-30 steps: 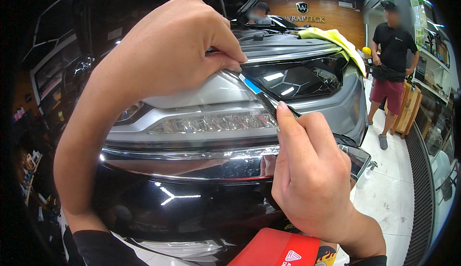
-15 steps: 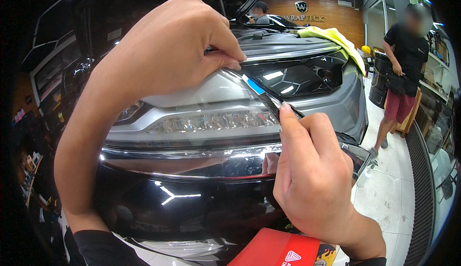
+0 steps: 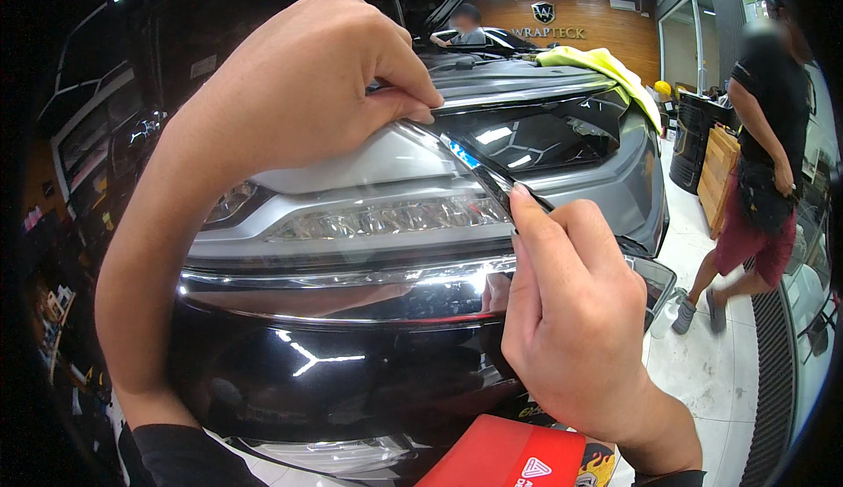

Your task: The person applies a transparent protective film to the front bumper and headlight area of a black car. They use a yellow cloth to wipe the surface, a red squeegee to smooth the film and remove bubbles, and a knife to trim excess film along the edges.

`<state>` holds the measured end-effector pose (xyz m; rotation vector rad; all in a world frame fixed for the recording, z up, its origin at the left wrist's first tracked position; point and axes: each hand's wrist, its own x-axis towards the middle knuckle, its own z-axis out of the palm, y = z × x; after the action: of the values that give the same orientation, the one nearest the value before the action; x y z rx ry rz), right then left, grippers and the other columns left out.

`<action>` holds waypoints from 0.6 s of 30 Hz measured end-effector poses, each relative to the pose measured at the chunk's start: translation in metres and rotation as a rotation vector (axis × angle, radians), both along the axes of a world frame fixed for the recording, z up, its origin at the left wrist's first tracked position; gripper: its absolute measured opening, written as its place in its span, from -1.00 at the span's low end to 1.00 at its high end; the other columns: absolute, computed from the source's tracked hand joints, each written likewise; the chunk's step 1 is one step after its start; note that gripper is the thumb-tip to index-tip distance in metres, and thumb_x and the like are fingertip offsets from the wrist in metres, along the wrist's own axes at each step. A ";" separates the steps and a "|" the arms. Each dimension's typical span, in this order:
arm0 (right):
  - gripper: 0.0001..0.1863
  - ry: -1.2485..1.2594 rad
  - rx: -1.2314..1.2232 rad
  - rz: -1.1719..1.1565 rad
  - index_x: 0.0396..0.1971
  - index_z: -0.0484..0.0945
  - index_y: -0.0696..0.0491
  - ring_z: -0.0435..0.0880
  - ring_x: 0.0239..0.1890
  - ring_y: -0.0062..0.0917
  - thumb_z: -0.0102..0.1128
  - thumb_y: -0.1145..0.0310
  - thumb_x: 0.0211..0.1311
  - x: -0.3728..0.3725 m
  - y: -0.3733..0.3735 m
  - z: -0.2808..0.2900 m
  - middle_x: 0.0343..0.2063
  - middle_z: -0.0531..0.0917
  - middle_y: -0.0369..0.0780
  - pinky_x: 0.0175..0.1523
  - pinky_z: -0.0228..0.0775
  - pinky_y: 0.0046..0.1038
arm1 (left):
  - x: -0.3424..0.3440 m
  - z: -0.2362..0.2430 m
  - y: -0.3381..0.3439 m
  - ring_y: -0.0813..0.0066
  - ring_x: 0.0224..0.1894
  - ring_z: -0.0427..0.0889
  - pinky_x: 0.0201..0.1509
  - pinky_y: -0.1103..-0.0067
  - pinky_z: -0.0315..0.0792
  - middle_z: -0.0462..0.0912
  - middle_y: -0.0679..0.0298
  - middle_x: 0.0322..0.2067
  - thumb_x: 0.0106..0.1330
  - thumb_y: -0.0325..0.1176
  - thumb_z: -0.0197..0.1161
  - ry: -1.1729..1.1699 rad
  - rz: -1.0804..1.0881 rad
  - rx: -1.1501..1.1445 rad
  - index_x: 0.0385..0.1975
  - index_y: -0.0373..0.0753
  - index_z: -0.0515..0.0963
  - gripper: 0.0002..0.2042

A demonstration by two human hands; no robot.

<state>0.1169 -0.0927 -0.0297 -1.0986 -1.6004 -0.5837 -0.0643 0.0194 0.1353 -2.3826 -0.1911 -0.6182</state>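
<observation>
Ahead of me is the headlight [image 3: 369,216] of a black car, with a clear lens and silver trim inside. My left hand [image 3: 325,74] arches over its top, thumb and forefinger pinched together at the upper edge. Whatever lies between those fingertips is too small to make out. My right hand [image 3: 575,311] is closed at the headlight's right part, with thumb and forefinger pinching a thin dark strip with a blue patch [image 3: 464,155]. That strip slants up and left from my right fingertips towards my left ones. The rest of it is hidden in my right hand.
A yellow-green cloth [image 3: 606,67] drapes over the fender edge. Below my right forearm is a red flat item [image 3: 509,454]. On the right a person in a black shirt [image 3: 768,144] walks by a wooden crate [image 3: 718,171]. Another person [image 3: 465,26] is behind the car.
The person on the right has stepped further right and nearer. Both my hands keep almost the same place and grip. The blue patch on the strip looks more broken up by reflections.
</observation>
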 end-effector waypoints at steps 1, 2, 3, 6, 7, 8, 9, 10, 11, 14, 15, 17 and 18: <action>-0.63 0.003 0.003 -0.002 0.06 0.61 0.31 0.62 -0.48 -0.25 0.24 0.73 0.23 -0.001 0.000 0.000 -0.37 0.54 -0.08 -0.37 0.47 -0.33 | 0.000 0.001 -0.002 0.32 -0.47 0.72 -0.37 0.50 0.55 0.75 0.14 -0.47 0.14 -0.52 0.51 0.000 0.003 -0.001 -0.29 -0.28 0.83 -0.86; -0.63 0.007 0.007 -0.004 0.06 0.62 0.31 0.62 -0.48 -0.25 0.24 0.73 0.23 -0.001 -0.001 0.000 -0.37 0.54 -0.08 -0.37 0.46 -0.32 | 0.000 0.001 -0.003 0.32 -0.47 0.72 -0.37 0.50 0.55 0.75 0.14 -0.47 0.14 -0.52 0.51 -0.001 0.007 -0.001 -0.29 -0.28 0.83 -0.86; -0.64 0.004 0.010 -0.012 0.06 0.62 0.31 0.62 -0.48 -0.25 0.24 0.73 0.24 -0.002 -0.003 0.000 -0.37 0.54 -0.09 -0.37 0.46 -0.32 | -0.001 0.001 -0.004 0.32 -0.47 0.72 -0.37 0.50 0.55 0.75 0.14 -0.47 0.14 -0.52 0.50 0.000 0.000 -0.001 -0.29 -0.28 0.83 -0.86; -0.65 -0.002 0.021 -0.029 0.05 0.62 0.31 0.61 -0.48 -0.25 0.24 0.72 0.24 -0.005 -0.007 0.000 -0.38 0.54 -0.09 -0.38 0.45 -0.32 | -0.003 0.000 -0.006 0.32 -0.48 0.72 -0.38 0.50 0.55 0.75 0.14 -0.47 0.14 -0.53 0.50 0.001 -0.013 0.003 -0.29 -0.29 0.83 -0.86; -0.65 -0.003 0.025 -0.028 0.05 0.63 0.31 0.61 -0.48 -0.26 0.24 0.72 0.24 -0.005 -0.006 0.000 -0.38 0.54 -0.09 -0.38 0.45 -0.32 | -0.004 0.001 -0.007 0.32 -0.49 0.72 -0.38 0.50 0.55 0.75 0.14 -0.48 0.14 -0.53 0.50 0.001 -0.013 0.006 -0.30 -0.29 0.83 -0.86; -0.65 -0.005 0.029 -0.027 0.05 0.63 0.31 0.61 -0.48 -0.26 0.25 0.72 0.24 -0.005 -0.007 0.000 -0.38 0.54 -0.09 -0.38 0.45 -0.32 | -0.004 0.001 -0.007 0.32 -0.49 0.72 -0.38 0.50 0.55 0.74 0.14 -0.48 0.14 -0.53 0.49 0.001 -0.014 0.010 -0.30 -0.29 0.83 -0.86; -0.65 0.000 0.029 -0.024 0.04 0.63 0.30 0.61 -0.48 -0.26 0.25 0.72 0.24 -0.006 -0.007 -0.001 -0.38 0.54 -0.09 -0.38 0.45 -0.33 | -0.005 0.001 -0.008 0.32 -0.49 0.72 -0.39 0.50 0.54 0.74 0.14 -0.48 0.14 -0.53 0.50 0.005 -0.014 0.012 -0.30 -0.29 0.83 -0.86; -0.65 0.005 0.029 -0.021 0.04 0.63 0.30 0.61 -0.48 -0.26 0.25 0.72 0.24 -0.007 -0.007 -0.001 -0.38 0.54 -0.09 -0.38 0.45 -0.33 | -0.005 0.002 -0.009 0.32 -0.49 0.72 -0.39 0.50 0.54 0.74 0.14 -0.48 0.14 -0.53 0.50 0.008 -0.015 0.014 -0.30 -0.29 0.83 -0.86; -0.65 0.009 0.029 -0.019 0.04 0.63 0.30 0.61 -0.48 -0.26 0.25 0.72 0.24 -0.007 -0.007 -0.001 -0.38 0.54 -0.09 -0.38 0.45 -0.33 | -0.006 0.002 -0.009 0.32 -0.49 0.72 -0.39 0.50 0.54 0.74 0.14 -0.49 0.13 -0.53 0.50 0.012 -0.016 0.016 -0.30 -0.29 0.83 -0.86; -0.65 0.009 0.013 -0.025 0.05 0.63 0.30 0.62 -0.48 -0.27 0.26 0.72 0.24 -0.009 -0.010 0.000 -0.37 0.54 -0.09 -0.38 0.45 -0.33 | -0.008 0.001 -0.009 0.33 -0.48 0.72 -0.39 0.51 0.54 0.74 0.15 -0.48 0.13 -0.54 0.50 0.007 -0.008 0.028 -0.30 -0.30 0.83 -0.86; -0.65 0.009 0.013 -0.026 0.05 0.63 0.30 0.61 -0.48 -0.27 0.26 0.72 0.24 -0.009 -0.011 0.000 -0.37 0.55 -0.09 -0.37 0.46 -0.34 | -0.008 0.001 -0.009 0.34 -0.48 0.72 -0.39 0.51 0.55 0.74 0.15 -0.48 0.13 -0.54 0.50 0.004 -0.009 0.021 -0.30 -0.30 0.83 -0.86; -0.64 0.011 0.013 -0.023 0.05 0.63 0.30 0.61 -0.48 -0.27 0.26 0.73 0.23 -0.009 -0.011 0.000 -0.37 0.55 -0.09 -0.37 0.46 -0.35 | -0.009 0.001 -0.011 0.34 -0.47 0.73 -0.38 0.51 0.55 0.74 0.16 -0.47 0.12 -0.55 0.50 -0.001 -0.008 0.006 -0.30 -0.30 0.83 -0.85; -0.64 0.015 0.011 -0.021 0.05 0.63 0.30 0.61 -0.48 -0.27 0.26 0.73 0.23 -0.008 -0.011 -0.001 -0.37 0.55 -0.09 -0.37 0.46 -0.35 | -0.008 0.000 -0.010 0.35 -0.47 0.73 -0.38 0.51 0.55 0.74 0.15 -0.47 0.12 -0.54 0.50 -0.006 -0.004 -0.001 -0.30 -0.30 0.83 -0.85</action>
<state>0.1084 -0.1040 -0.0304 -1.1102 -1.5726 -0.5956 -0.0727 0.0090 0.1358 -2.3833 -0.1890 -0.6276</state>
